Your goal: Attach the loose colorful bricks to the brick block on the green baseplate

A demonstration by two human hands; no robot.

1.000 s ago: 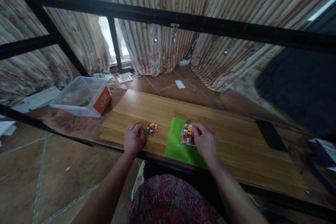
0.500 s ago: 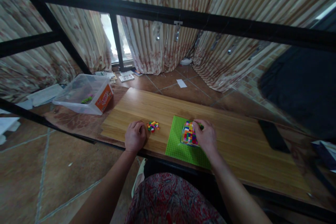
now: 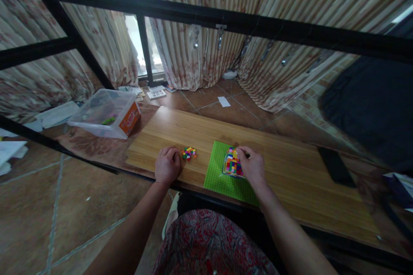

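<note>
A green studded baseplate (image 3: pixel 215 176) lies near the front edge of the wooden board. On it stands a block of many-coloured toy bricks (image 3: pixel 232 164), partly covered by my right hand (image 3: pixel 252 166). The fingers of that hand are pinched together at the block's upper right; whatever sits between them is too small to make out. My left hand (image 3: pixel 167 165) rests curled on the board, just left of a small pile of loose coloured bricks (image 3: pixel 189 153). Its fingers are closed, and their inside is hidden.
A clear plastic bin (image 3: pixel 106 114) with an orange label stands to the left, a few green pieces inside. A black phone-like slab (image 3: pixel 336 166) lies on the right of the wooden board (image 3: pixel 290 172). A black metal bar (image 3: pixel 206 19) crosses beyond the board, before striped curtains.
The view has shifted slightly. My right hand's fingers stay at the brick block with only a tiny movement, and my left hand remains beside the pile.
</note>
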